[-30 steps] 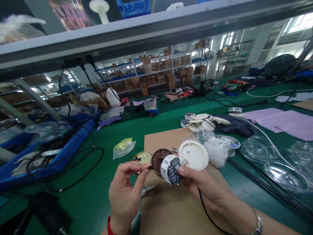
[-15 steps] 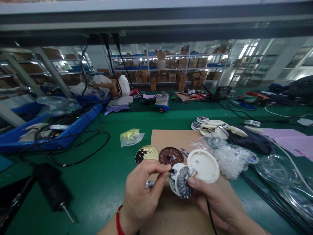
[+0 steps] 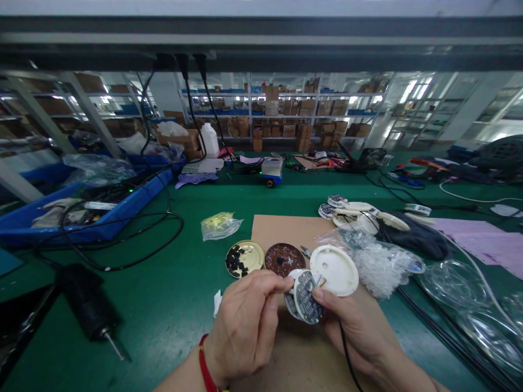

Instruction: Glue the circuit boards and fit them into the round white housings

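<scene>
My left hand pinches the rim of a round circuit board set in a white plastic housing, and its fingers hide a small tool seen earlier. My right hand holds the board together with a round white plastic cover, joined to it by thin coloured wires. A black cable drops past my right hand. Just above my hands, a gold tin lid holding small black pieces and a dark brown disc lie apart on the cardboard sheet, near small pliers.
A bag of white plastic shreds lies right of the cover. Further right are clear plastic domes. White covers stand beyond. A blue crate with black cables sits left, near a black cylindrical tool.
My view has levelled and swung, so the bench sits straighter. The board has turned in my hands, its face now tilted toward me, and both hands have drawn closer together.
</scene>
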The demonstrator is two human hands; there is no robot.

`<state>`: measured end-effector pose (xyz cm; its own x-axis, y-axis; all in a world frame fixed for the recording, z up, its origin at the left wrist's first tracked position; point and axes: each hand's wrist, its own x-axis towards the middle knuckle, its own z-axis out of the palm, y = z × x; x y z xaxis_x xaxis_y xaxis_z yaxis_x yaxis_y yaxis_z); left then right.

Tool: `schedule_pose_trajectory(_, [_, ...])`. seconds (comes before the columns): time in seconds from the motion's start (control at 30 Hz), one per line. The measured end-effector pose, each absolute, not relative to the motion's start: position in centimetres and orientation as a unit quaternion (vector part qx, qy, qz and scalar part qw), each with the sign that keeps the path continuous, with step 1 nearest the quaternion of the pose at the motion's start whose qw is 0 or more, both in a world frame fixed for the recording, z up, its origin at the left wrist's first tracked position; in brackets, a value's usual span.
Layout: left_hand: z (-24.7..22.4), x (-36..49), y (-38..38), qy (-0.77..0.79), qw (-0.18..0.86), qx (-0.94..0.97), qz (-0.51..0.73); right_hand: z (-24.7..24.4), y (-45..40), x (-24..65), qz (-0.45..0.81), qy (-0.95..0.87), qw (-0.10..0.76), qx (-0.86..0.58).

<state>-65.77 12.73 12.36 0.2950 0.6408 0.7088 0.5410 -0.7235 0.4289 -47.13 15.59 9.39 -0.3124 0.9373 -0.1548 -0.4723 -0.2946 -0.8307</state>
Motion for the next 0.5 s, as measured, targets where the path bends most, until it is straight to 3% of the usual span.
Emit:
schedule_pose_trajectory(0.17, [13.0, -66.4, 14.0, 0.43, 0.137, 0.76, 0.468, 9.2, 16.0, -47.4, 0.715, -0.358, 0.498, -0.335])
schedule_pose_trajectory(0.27, [14.0, -68.2, 14.2, 0.52, 0.132, 0.711, 0.455, 9.3, 15.9, -47.6, 0.702, -0.369, 0.51, -0.332])
schedule_pose_trajectory(0.5, [10.2, -72.5, 10.1, 0.632, 0.078, 0.757, 0.148, 8.6, 14.7, -47.9, 0.708, -0.39, 0.482, -0.338])
